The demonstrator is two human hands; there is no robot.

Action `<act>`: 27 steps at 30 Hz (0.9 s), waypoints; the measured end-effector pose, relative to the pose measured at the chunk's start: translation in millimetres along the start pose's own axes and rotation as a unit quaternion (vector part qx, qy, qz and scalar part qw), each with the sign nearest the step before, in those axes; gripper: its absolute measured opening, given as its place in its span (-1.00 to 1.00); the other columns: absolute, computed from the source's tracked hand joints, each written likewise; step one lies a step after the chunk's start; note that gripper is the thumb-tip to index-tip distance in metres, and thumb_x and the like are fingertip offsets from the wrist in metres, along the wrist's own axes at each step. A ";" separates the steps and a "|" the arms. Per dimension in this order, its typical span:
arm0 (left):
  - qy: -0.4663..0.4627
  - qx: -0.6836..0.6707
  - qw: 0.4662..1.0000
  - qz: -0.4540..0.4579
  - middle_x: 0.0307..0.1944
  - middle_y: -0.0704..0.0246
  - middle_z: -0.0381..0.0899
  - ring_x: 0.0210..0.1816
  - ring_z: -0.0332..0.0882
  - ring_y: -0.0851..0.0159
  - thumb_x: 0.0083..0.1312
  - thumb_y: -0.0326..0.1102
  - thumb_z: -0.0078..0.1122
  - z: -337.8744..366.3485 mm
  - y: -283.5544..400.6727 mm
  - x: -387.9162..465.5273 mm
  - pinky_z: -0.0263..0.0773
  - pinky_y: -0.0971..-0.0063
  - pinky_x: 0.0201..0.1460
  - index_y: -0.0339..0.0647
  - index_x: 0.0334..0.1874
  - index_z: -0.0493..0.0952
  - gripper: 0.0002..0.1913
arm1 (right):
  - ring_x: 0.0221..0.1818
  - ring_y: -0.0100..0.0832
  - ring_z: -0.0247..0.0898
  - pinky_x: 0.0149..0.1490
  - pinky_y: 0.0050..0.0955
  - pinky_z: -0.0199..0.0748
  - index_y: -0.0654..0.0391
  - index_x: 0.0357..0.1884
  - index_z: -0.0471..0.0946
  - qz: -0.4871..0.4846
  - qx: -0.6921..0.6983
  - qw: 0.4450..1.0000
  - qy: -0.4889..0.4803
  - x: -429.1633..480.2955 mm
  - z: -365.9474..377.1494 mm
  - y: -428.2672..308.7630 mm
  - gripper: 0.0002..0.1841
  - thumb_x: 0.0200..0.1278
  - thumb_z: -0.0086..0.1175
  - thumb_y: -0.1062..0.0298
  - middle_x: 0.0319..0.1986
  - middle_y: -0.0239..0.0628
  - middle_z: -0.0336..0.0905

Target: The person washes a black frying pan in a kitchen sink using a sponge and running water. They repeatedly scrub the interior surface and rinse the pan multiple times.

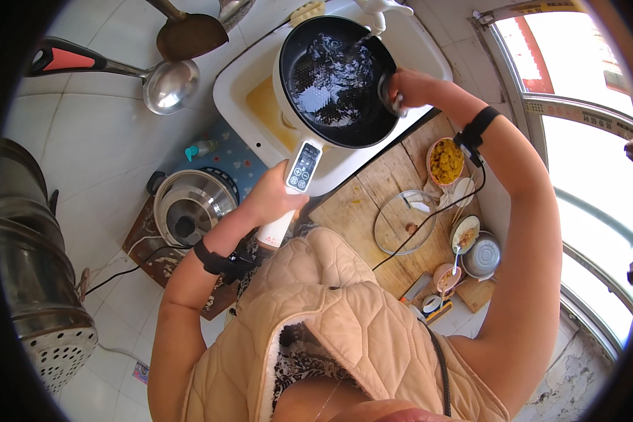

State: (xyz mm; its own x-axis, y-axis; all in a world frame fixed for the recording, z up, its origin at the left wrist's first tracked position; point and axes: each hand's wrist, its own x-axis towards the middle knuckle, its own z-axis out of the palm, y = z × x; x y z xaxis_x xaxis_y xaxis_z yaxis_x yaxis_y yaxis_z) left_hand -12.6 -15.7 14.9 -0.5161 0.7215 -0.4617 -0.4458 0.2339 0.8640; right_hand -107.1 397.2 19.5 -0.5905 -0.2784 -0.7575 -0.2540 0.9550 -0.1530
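An electric frying pan (343, 79) with a dark dimpled inside and a white outside is over the white sink (232, 89). Water runs into it from the white faucet (381, 22), and the water in the pan is rippled. My left hand (274, 195) is closed around the white handle (301, 168), which carries a button panel. At the pan's right rim, my right hand (412, 89) presses a metal scouring pad (389, 97) to the wall. The fingers partly cover the pad.
Ladles and a spatula (192, 37) hang at upper left. A lidded steel pot (190, 203) stands left of my left arm. On the wooden counter (358, 211) are a glass lid (406, 221), a bowl of yellow food (446, 161) and other dishes. A window (585, 132) borders the right.
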 end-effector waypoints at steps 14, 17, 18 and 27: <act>-0.022 -0.034 0.996 -0.078 -0.28 0.32 0.62 -0.34 0.65 0.36 0.16 -0.57 0.34 3.3 20.9 -5.3 0.59 0.42 -0.27 -0.34 0.06 0.44 -0.59 | 0.38 0.07 0.35 0.47 -0.12 0.33 0.04 0.42 0.39 -0.198 0.238 0.901 0.303 71.4 20.1 -104.0 -0.41 0.32 0.13 0.52 0.36 -0.02 0.41; -0.024 -0.047 0.996 -0.075 -0.33 0.32 0.60 -0.43 0.63 0.35 0.18 -0.58 0.32 3.6 18.7 -5.6 0.57 0.42 -0.37 -0.34 0.09 0.41 -0.58 | 0.33 -0.03 0.41 0.41 -0.17 0.39 -0.01 0.07 0.70 -0.294 0.250 0.907 0.171 30.0 33.8 -94.9 -0.58 0.17 0.18 0.61 0.31 -0.15 0.47; -0.027 -0.065 0.994 -0.083 -0.37 0.33 0.58 -0.50 0.62 0.35 0.20 -0.60 0.29 5.2 23.3 -6.2 0.55 0.42 -0.45 -0.34 0.12 0.37 -0.56 | 0.29 -0.05 0.43 0.37 -0.19 0.42 -0.03 -0.02 0.72 -0.289 0.207 0.917 0.179 21.1 41.1 -81.2 -0.61 0.12 0.20 0.61 0.22 -0.19 0.51; -0.036 -0.065 0.993 -0.089 -0.39 0.29 0.61 -0.55 0.63 0.33 0.18 -0.61 0.31 8.9 28.5 -9.8 0.55 0.41 -0.48 -0.35 0.02 0.41 -0.62 | 0.24 0.04 0.46 0.31 -0.15 0.48 0.18 0.12 0.54 -0.015 0.222 0.907 0.358 70.3 27.5 -59.4 -0.60 0.20 0.20 0.58 0.10 -0.04 0.54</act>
State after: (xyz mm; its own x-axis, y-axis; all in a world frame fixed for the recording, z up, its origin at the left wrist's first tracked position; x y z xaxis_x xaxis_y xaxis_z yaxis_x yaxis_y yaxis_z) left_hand -13.7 -10.3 45.9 -0.3693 0.7224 -0.5846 -0.6176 0.2792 0.7352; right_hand -112.5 323.7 -42.1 -0.9746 -0.1488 -0.1673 -0.0389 0.8484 -0.5280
